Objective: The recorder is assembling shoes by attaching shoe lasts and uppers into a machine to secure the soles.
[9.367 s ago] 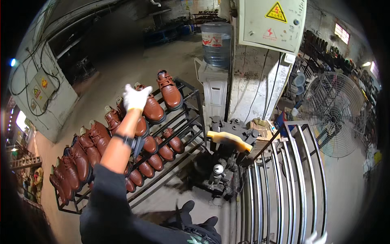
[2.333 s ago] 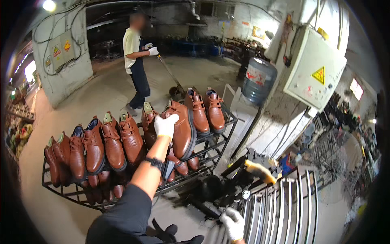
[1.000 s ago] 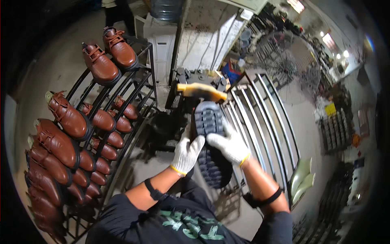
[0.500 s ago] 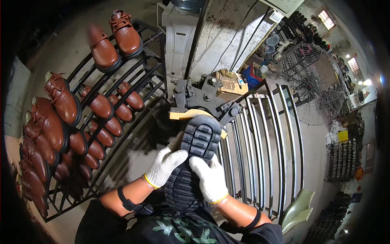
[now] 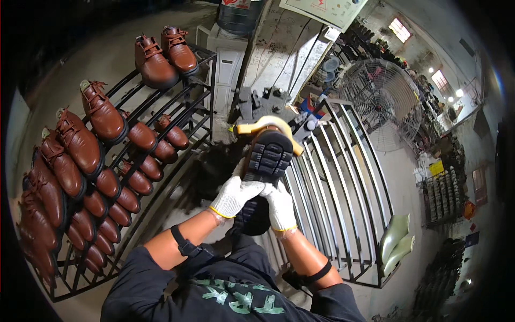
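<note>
Both of my hands wear white work gloves and grip one shoe (image 5: pixel 266 161), turned sole-up so its black lugged tread faces me. My left hand (image 5: pixel 235 195) clasps its left side near the middle. My right hand (image 5: pixel 280 207) holds the right side, closer to the heel. The shoe's toe points away from me and rests against a yellow curved pad (image 5: pixel 264 127) on a dark machine (image 5: pixel 268 102) straight ahead.
A black metal rack (image 5: pixel 177 115) on my left carries several brown leather shoes (image 5: pixel 102 115) on two tiers. An empty barred rack (image 5: pixel 343 198) stands on my right. Behind are a water jug on a white dispenser (image 5: pixel 228 40), a large fan (image 5: pixel 382 102) and pale shoe lasts (image 5: pixel 396 244).
I took a shoe from the left rack, turned right and flipped it sole-up with both hands. In the last half second it moved forward onto the yellow pad.
</note>
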Available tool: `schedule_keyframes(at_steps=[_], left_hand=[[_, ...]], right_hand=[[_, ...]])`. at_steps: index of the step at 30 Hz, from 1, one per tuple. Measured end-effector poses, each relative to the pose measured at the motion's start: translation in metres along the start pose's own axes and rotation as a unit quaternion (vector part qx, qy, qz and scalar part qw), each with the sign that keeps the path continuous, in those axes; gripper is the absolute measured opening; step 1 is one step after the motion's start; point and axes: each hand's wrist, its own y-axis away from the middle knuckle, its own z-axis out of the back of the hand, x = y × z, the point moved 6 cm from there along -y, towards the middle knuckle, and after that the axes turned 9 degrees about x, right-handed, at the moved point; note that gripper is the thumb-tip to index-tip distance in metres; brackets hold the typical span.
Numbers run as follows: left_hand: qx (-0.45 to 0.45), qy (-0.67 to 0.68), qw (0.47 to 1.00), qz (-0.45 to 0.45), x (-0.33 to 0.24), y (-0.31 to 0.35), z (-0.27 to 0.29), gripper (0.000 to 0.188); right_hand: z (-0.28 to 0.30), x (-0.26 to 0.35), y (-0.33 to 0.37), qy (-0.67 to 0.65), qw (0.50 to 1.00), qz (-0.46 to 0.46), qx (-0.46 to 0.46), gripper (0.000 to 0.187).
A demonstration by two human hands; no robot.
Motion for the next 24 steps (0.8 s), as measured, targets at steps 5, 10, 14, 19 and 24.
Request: schedule_keyframes(at_steps=[5,10,14,19,24], left_hand=[[0.021,-0.305,0.949,0.078,0.004,0.002,0.007,0.031],[-0.043,-0.308,0.95,-0.038,0.055,0.0,0.029,0.046],[-0.024,-0.368,0.928,0.045,-0.017,0.009,0.006,0.067],[0.035,-0.482,0.838,-0.254,-0.171,-0.054,-0.046,0.065],[0.108,-0.458,0.859,-0.202,-0.143,-0.084,-0.057,0.019]], right_hand=[[0.002,0.011,-0.003,0.069,0.995,0.069,-0.018,0.035],[0.014,-0.006,0.006,0.345,0.928,0.075,-0.12,0.039],[0.006,-0.001,0.012,0.354,0.917,0.083,-0.161,0.057],[0.004,-0.001,0.011,0.306,0.937,0.085,-0.148,0.07],[0.008,-0.017,0.011,0.166,0.979,0.04,-0.108,0.064]])
